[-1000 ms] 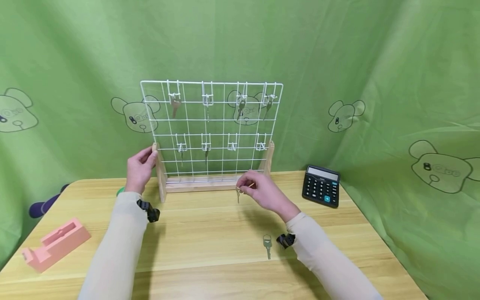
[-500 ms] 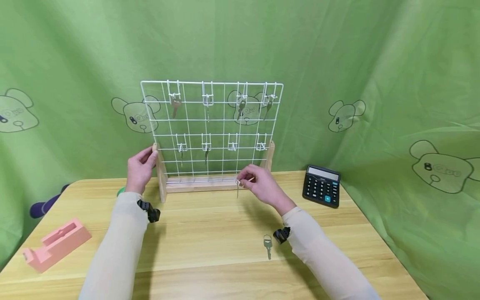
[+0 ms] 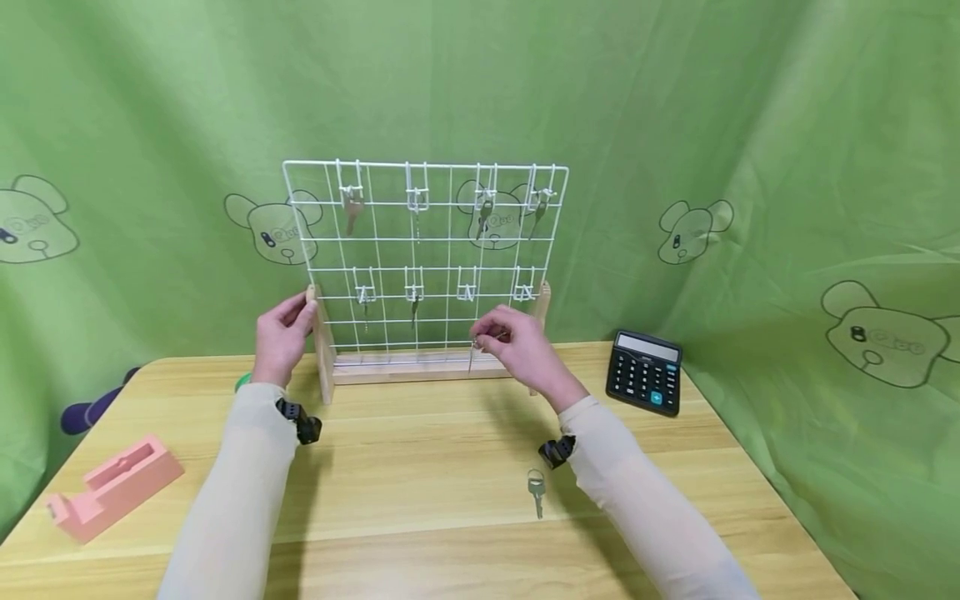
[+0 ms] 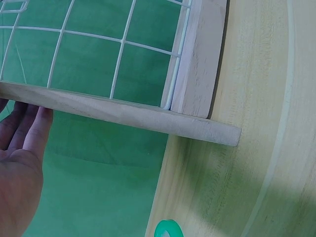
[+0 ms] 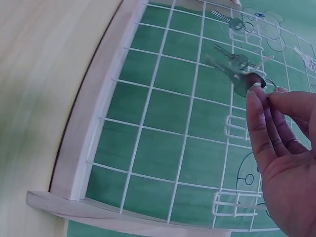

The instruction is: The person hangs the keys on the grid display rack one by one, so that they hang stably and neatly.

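Note:
A white wire grid rack (image 3: 448, 242) in a wooden stand (image 3: 420, 367) stands on the table. My left hand (image 3: 279, 340) grips the top of the stand's left post (image 3: 322, 350); in the left wrist view its fingers (image 4: 37, 131) reach behind the wood. With thumb and fingertips my right hand (image 3: 520, 346) pinches a key (image 3: 471, 358) by its ring, blade down, in front of the rack's lower right part. In the right wrist view the held key (image 5: 241, 85) looks blurred. Keys hang on the upper hooks and two lower left ones; the two lower right hooks (image 3: 467, 292) carry none.
Another key (image 3: 536, 492) with a ring lies on the table (image 3: 405, 492) near my right forearm. A black calculator (image 3: 643, 372) lies at the right, a pink tape dispenser (image 3: 116, 487) at the left. A green curtain (image 3: 637, 100) hangs behind. Behind my left wrist a green object (image 3: 242, 382) shows.
My right hand has risen with the key from just above the table to the rack's lower rows. The left hand has stayed on the post.

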A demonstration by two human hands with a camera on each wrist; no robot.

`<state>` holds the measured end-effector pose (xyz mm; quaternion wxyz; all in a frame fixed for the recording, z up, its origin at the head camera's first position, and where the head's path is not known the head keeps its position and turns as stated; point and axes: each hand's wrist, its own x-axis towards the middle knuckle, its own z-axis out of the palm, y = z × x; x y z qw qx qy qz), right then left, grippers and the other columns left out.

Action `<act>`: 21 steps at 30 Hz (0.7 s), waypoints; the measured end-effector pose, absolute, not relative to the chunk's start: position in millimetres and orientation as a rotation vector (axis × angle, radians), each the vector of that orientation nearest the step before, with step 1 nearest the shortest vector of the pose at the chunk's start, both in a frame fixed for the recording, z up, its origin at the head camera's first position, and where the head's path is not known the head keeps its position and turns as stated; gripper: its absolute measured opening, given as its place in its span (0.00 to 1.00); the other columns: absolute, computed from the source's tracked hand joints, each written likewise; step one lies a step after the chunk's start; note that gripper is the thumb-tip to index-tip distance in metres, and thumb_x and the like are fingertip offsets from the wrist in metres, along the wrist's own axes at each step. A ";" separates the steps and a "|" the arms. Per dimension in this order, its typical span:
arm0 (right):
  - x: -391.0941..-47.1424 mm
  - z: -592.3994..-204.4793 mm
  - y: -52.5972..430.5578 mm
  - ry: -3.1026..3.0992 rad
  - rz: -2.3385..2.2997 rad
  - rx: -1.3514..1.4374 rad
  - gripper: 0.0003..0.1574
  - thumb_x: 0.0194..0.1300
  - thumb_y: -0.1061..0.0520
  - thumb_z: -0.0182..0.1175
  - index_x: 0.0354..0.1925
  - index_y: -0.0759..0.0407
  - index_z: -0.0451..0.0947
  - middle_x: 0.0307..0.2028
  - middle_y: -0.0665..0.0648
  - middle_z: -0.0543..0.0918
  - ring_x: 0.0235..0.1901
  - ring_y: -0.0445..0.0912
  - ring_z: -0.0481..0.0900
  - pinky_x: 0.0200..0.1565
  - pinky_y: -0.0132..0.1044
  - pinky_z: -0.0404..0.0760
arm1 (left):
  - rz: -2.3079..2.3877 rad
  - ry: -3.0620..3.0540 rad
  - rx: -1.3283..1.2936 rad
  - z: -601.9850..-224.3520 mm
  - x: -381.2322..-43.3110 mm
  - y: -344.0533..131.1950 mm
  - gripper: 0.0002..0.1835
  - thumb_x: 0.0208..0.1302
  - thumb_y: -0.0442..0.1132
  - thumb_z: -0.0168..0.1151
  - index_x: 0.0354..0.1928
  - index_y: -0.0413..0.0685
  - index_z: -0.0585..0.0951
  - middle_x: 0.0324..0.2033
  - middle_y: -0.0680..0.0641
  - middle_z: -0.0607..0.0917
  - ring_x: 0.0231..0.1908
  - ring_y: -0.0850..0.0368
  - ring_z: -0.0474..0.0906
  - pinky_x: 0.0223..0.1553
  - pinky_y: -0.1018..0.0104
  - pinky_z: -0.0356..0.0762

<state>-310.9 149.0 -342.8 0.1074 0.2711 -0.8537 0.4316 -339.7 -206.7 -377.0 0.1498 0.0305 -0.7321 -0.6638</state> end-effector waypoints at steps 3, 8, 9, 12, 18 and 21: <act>-313.2 -337.5 147.6 -2.484 1.288 0.780 0.07 0.63 0.68 0.64 0.41 0.62 0.82 0.37 0.53 0.81 0.34 0.47 0.81 0.38 0.36 0.85 | -1.908 -2.104 0.090 -376.8 -339.7 -206.3 0.27 0.72 0.45 0.57 0.69 0.45 0.69 0.65 0.39 0.72 0.62 0.46 0.71 0.60 0.66 0.74; -316.6 -330.1 145.5 -2.461 1.328 0.746 0.08 0.64 0.68 0.63 0.43 0.63 0.82 0.37 0.54 0.80 0.35 0.48 0.79 0.39 0.38 0.85 | -1.903 -2.110 0.088 -376.6 -339.4 -206.4 0.27 0.72 0.45 0.57 0.69 0.46 0.69 0.65 0.39 0.72 0.62 0.47 0.71 0.60 0.66 0.74; -317.6 -329.2 145.1 -2.458 1.338 0.741 0.09 0.64 0.68 0.63 0.43 0.64 0.82 0.38 0.54 0.80 0.35 0.48 0.79 0.39 0.38 0.85 | -1.903 -2.110 0.087 -376.6 -339.3 -206.6 0.27 0.72 0.45 0.57 0.69 0.46 0.69 0.65 0.39 0.72 0.62 0.47 0.71 0.60 0.66 0.74; -320.1 -326.8 144.2 -2.443 1.364 0.723 0.09 0.64 0.68 0.63 0.43 0.64 0.81 0.38 0.55 0.80 0.36 0.49 0.79 0.39 0.39 0.85 | -1.901 -2.109 0.082 -376.7 -339.2 -206.7 0.27 0.72 0.46 0.57 0.69 0.46 0.69 0.65 0.39 0.72 0.62 0.46 0.71 0.60 0.66 0.74; -324.6 -324.2 140.9 -2.433 1.366 0.659 0.09 0.65 0.68 0.62 0.44 0.63 0.81 0.38 0.55 0.80 0.37 0.49 0.78 0.41 0.39 0.84 | -1.905 -2.106 0.088 -376.6 -338.9 -206.5 0.27 0.72 0.46 0.57 0.69 0.46 0.69 0.65 0.39 0.72 0.62 0.47 0.71 0.60 0.66 0.74; -326.7 -323.1 137.6 -2.425 1.373 0.601 0.09 0.65 0.68 0.61 0.44 0.63 0.80 0.38 0.54 0.80 0.37 0.48 0.78 0.42 0.37 0.84 | -1.907 -2.106 0.089 -376.9 -338.9 -206.7 0.27 0.72 0.46 0.57 0.69 0.47 0.69 0.65 0.40 0.72 0.62 0.47 0.71 0.60 0.66 0.74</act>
